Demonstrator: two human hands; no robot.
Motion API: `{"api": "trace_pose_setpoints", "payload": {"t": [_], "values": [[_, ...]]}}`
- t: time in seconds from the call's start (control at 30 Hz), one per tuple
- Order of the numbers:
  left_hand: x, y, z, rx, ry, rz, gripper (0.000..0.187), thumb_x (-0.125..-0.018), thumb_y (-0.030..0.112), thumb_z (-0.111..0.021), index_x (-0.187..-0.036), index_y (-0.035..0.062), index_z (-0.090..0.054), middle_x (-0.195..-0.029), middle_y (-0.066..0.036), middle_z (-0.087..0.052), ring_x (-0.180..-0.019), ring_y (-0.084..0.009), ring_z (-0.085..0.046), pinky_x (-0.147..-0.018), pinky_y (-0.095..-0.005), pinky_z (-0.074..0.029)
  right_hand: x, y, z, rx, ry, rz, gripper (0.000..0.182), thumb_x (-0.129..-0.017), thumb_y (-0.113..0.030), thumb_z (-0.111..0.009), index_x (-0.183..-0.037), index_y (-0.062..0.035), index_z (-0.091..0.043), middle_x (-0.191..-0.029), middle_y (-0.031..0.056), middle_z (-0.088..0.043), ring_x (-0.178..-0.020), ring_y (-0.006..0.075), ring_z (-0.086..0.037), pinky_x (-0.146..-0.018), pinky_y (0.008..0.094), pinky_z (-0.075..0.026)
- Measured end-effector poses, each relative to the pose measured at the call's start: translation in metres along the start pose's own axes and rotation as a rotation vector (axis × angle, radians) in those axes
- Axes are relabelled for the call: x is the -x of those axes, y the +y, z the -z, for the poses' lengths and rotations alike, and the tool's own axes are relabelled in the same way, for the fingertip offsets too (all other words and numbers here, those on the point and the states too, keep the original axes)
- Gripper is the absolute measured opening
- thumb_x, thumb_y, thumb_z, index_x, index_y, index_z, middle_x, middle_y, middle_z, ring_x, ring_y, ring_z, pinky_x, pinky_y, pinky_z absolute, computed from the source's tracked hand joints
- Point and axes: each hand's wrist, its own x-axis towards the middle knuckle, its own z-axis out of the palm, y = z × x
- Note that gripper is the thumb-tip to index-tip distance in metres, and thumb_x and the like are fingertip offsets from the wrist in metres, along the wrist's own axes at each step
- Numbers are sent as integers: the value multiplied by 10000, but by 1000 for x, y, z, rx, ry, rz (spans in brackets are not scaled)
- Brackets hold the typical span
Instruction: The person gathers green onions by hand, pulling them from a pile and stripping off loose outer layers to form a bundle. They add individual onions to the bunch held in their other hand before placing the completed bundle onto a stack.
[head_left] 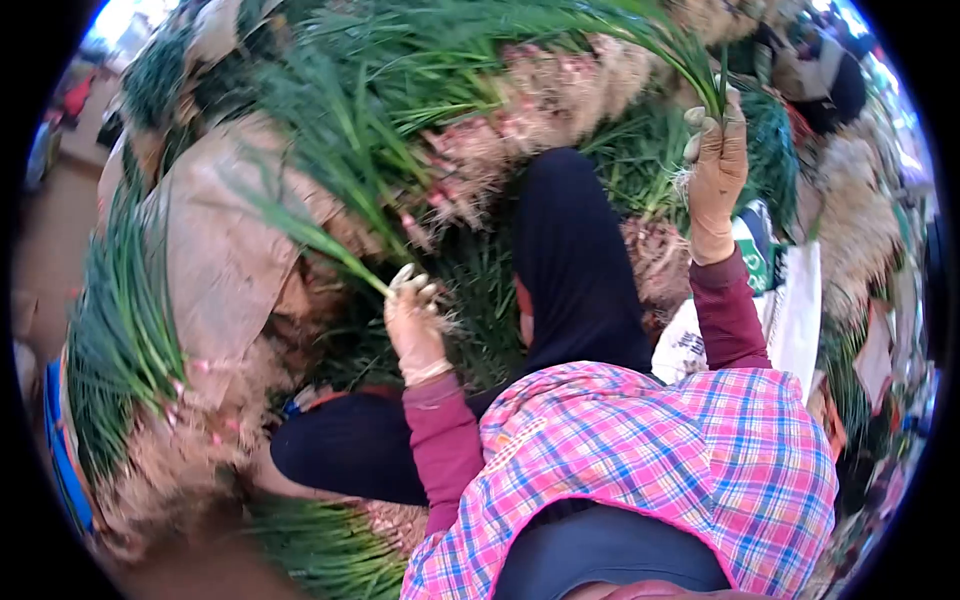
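Observation:
Both my hands wear pale gloves. My left hand (414, 320) is closed around the root end of a few spring onions (320, 240), whose green leaves stretch up and to the left, blurred near the tips. Raised at the upper right, my right hand (718, 165) grips a bunch of spring onions (690, 62) near the base, with leaves arching away to the left. Some white roots hang by its palm. In front of me lies a big heap of spring onions (400, 95), their pinkish bulbs and tangled roots turned toward my knees.
A brown sheet (225, 190) covers part of the pile at left, beside another stack of spring onions (125, 320). At right sits a white printed sack (795, 300) under my right forearm. More spring onions (325, 545) lie low, by my folded leg (350, 445).

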Motion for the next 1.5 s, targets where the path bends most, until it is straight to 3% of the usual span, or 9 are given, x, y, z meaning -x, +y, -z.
{"api": "trace_pose_setpoints", "payload": {"t": [0.1,0.2,0.33,0.53,0.7,0.8,0.93,1.2,1.5], "values": [[11,9,-8,-72,11,-95,295,-947,184,-559,-1202,36,-555,-907,-32,-641,-640,-43,-561,-470,-150,-384,22,75,46,520,31,283,511,-952,-11,-431,-1437,-167,-386,-1312,106,-564,-1067,214,-605,-854,303,-494],[25,25,-24,-169,130,-382,249,-980,187,-506,-1179,53,-575,-837,-17,-632,-565,-20,-474,-445,-144,-314,66,91,77,1151,-686,-406,434,-912,-94,-520,-1340,-145,-473,-1199,153,-598,-1001,310,-620,-825,339,-502],[40,51,-30,-188,153,-458,225,-982,192,-510,-1133,56,-606,-822,-12,-636,-556,-20,-464,-460,-152,-335,61,25,-10,455,-410,-174,244,-873,-132,-606,-1095,-35,-630,-987,156,-653,-903,299,-638,-786,339,-501],[28,24,1,-187,198,-247,203,-951,191,-567,-1108,69,-610,-824,-13,-651,-573,-28,-512,-445,-141,-327,188,40,-207,342,-1336,-239,355,-798,-366,-661,-997,-73,-687,-946,186,-665,-874,348,-638,-783,414,-502],[14,-1,34,-326,286,-312,244,-884,62,-633,-1124,59,-592,-943,5,-621,-707,-26,-527,-467,-159,-360,249,44,-262,-184,-1149,-757,293,-836,-266,-680,-1008,-30,-661,-909,151,-649,-856,206,-624,-757,330,-478],[18,5,25,-214,84,-95,231,-902,106,-617,-1129,74,-594,-892,10,-639,-653,-49,-563,-450,-155,-362,225,25,-242,-204,-1151,-448,261,-858,-232,-680,-984,-4,-662,-829,111,-654,-771,174,-624,-694,304,-475],[21,18,3,10,78,59,232,-905,101,-596,-1126,34,-569,-798,3,-619,-582,-71,-578,-419,-166,-380,194,30,-228,-622,-667,-1040,246,-959,-239,-562,-943,-9,-648,-792,22,-646,-660,95,-586,-635,230,-478],[32,26,-6,110,-102,225,287,-813,33,-468,-1077,-14,-571,-812,-78,-590,-651,-180,-571,-567,-296,-517,183,9,-257,-898,-1011,-1337,221,-876,-136,-661,-1077,-62,-608,-823,-14,-628,-612,45,-536,-465,166,-418],[40,28,-3,169,-275,136,244,-983,285,-504,-950,58,-586,-563,53,-393,-409,-49,-338,-352,-187,-249,200,28,-276,-1040,-529,-1670,44,-912,-67,-560,-875,-89,-549,-680,-4,-536,-534,86,-473,-480,219,-414]]}}
